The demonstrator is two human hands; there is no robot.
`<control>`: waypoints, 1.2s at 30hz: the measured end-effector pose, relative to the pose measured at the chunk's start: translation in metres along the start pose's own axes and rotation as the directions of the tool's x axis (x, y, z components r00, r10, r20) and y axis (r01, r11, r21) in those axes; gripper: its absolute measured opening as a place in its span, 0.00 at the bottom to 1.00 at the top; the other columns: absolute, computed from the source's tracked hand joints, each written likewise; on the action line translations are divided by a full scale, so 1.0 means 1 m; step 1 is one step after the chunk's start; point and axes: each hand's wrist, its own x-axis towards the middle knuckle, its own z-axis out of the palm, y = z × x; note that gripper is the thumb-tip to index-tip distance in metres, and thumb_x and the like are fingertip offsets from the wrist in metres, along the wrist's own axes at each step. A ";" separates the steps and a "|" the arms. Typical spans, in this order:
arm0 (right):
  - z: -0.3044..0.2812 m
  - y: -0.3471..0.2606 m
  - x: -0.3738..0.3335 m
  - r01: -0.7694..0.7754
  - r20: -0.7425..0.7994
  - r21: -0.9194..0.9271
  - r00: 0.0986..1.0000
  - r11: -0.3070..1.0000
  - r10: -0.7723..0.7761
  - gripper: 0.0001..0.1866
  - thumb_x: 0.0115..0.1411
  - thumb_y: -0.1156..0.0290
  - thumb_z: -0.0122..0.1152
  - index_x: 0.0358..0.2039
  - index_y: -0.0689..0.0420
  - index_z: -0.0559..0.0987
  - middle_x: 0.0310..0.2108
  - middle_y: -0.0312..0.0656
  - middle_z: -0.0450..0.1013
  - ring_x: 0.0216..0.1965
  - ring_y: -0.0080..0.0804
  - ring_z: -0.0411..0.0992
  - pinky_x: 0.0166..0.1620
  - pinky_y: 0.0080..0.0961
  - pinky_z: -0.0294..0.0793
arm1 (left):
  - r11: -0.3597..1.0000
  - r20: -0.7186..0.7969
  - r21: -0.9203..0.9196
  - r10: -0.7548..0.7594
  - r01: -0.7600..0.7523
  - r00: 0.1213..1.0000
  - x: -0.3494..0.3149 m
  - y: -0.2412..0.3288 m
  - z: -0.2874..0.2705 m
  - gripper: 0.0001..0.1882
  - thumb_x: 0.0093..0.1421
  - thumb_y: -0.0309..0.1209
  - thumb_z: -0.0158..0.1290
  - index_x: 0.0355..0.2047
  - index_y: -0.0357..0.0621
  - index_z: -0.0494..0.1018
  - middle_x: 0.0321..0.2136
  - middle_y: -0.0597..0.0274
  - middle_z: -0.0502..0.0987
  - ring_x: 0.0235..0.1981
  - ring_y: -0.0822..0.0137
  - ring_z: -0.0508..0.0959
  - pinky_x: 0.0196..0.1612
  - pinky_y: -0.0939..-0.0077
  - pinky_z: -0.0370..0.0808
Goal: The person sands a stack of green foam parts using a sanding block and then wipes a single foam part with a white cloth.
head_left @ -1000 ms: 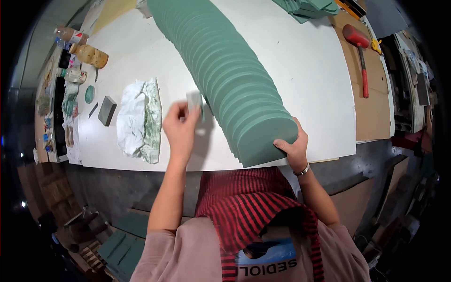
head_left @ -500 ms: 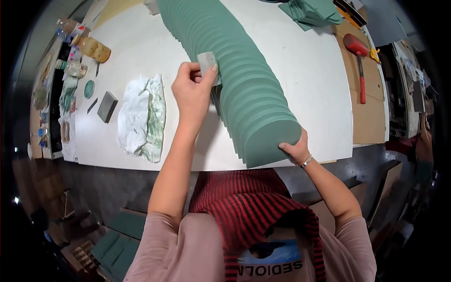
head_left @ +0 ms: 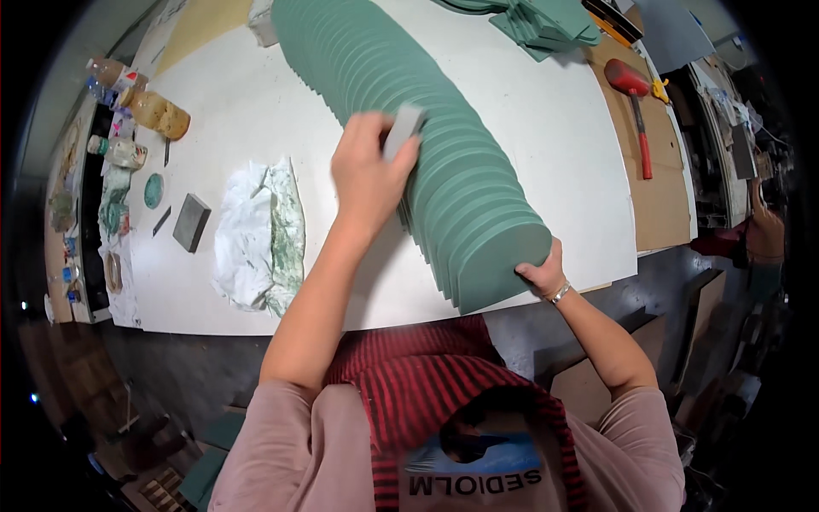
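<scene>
A long row of green, round-ended flat pieces (head_left: 478, 179) lies overlapped across the white table, fanned out from the far side toward me. My left hand (head_left: 367, 183) pinches a small light-grey rectangular block (head_left: 403, 132) over the left edge and upper faces of the row's middle. The block is smeared by motion, so I cannot tell whether it touches the pieces. At the near end, my right hand (head_left: 546, 273) grips the right edge of the front green piece (head_left: 502, 264), thumb on its face and fingers hidden behind.
Left on the table (head_left: 589, 213) lie a crumpled white cloth (head_left: 243, 235) with green stains, a dark grey block (head_left: 192, 224) and a bottle of amber liquid (head_left: 162, 113). A red mallet (head_left: 629, 81) rests on cardboard at right. More green pieces (head_left: 537, 26) are stacked far right.
My left hand has moved right with the grey block, from the row's left edge to over the pieces. The right hand keeps its grip. The whole view has shifted slightly.
</scene>
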 end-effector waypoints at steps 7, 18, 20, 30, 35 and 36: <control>-0.003 0.005 0.001 0.033 -0.037 -0.050 0.999 0.998 -0.035 0.36 0.45 0.48 0.78 0.43 0.66 0.77 0.37 0.44 0.77 0.39 0.34 0.75 0.45 0.30 0.75 | 0.998 0.111 -0.059 0.006 0.000 0.994 0.004 0.004 -0.025 0.11 0.53 0.27 0.64 0.36 0.35 0.79 0.27 0.60 0.74 0.27 0.68 0.74 0.31 0.74 0.72; -0.002 0.005 -0.005 0.081 -0.111 -0.100 0.990 0.992 -0.092 0.37 0.43 0.44 0.78 0.40 0.64 0.79 0.35 0.45 0.74 0.35 0.38 0.73 0.42 0.31 0.73 | 0.992 0.360 0.112 0.016 -0.060 0.933 0.031 0.009 -0.037 0.11 0.50 0.28 0.64 0.34 0.38 0.79 0.26 0.59 0.72 0.26 0.62 0.74 0.30 0.72 0.72; 0.005 0.001 -0.001 0.076 -0.102 -0.076 0.991 0.994 -0.083 0.37 0.43 0.44 0.78 0.41 0.64 0.79 0.34 0.45 0.74 0.35 0.38 0.73 0.41 0.31 0.73 | 0.959 0.265 0.059 0.254 -0.278 0.930 0.050 0.021 -0.013 0.11 0.50 0.27 0.64 0.35 0.40 0.79 0.26 0.60 0.72 0.25 0.63 0.73 0.30 0.73 0.72; -0.005 0.000 -0.001 0.140 -0.043 -0.234 0.987 0.962 -0.154 0.39 0.44 0.41 0.75 0.44 0.64 0.79 0.35 0.46 0.75 0.35 0.44 0.72 0.42 0.36 0.73 | 0.999 0.333 0.029 0.031 -0.043 0.942 0.048 0.009 -0.024 0.10 0.50 0.26 0.65 0.32 0.37 0.77 0.24 0.61 0.71 0.24 0.67 0.71 0.29 0.75 0.70; -0.006 0.000 0.001 0.135 -0.003 -0.243 0.990 0.961 -0.140 0.39 0.46 0.41 0.73 0.45 0.63 0.79 0.37 0.47 0.76 0.36 0.46 0.73 0.42 0.37 0.73 | 0.975 0.278 0.041 0.198 -0.217 0.940 0.057 0.005 -0.005 0.10 0.50 0.26 0.64 0.33 0.38 0.78 0.25 0.61 0.71 0.23 0.65 0.71 0.28 0.73 0.70; -0.008 0.002 -0.001 0.166 0.016 -0.300 0.985 0.939 -0.169 0.38 0.47 0.41 0.73 0.46 0.63 0.79 0.39 0.48 0.77 0.37 0.47 0.73 0.42 0.37 0.74 | 0.987 0.279 0.030 0.146 -0.161 0.949 0.049 -0.006 -0.014 0.10 0.49 0.27 0.64 0.33 0.40 0.78 0.25 0.60 0.72 0.23 0.63 0.73 0.28 0.71 0.71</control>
